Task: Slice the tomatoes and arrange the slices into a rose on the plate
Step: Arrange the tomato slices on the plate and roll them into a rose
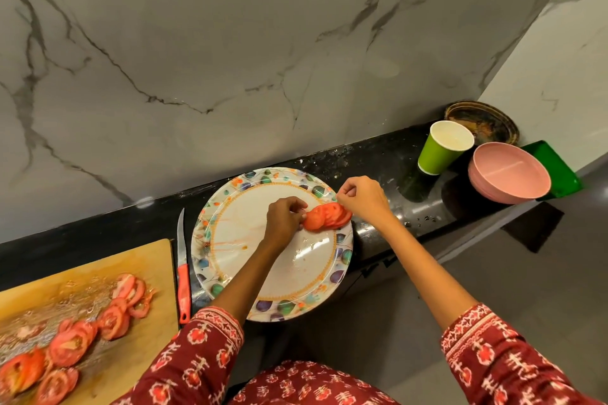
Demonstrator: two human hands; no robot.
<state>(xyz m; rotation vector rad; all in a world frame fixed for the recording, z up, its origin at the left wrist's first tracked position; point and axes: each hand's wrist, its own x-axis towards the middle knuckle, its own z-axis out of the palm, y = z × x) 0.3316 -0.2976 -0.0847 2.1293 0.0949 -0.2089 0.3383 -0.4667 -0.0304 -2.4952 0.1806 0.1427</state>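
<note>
Overlapped row of tomato slices [329, 216] lies on the far right of the plate [279, 279], fanned like shingles, likely so the strip can roll into the rose; left hand [283, 217] has fingers [297, 207] pinched narrow on the row's left end, seemingly to start the curl; right hand [363, 197] sits at the row's right end by the rim, fingers curled loosely, holding nothing that shows, probably steadying; more cut slices [75, 335] wait on the wet chopping board [144, 260] to the left; knife [183, 273] is parked on the table [378, 154] between board and plate, blade pointing away; plate centre bare, streaked with juice.
</note>
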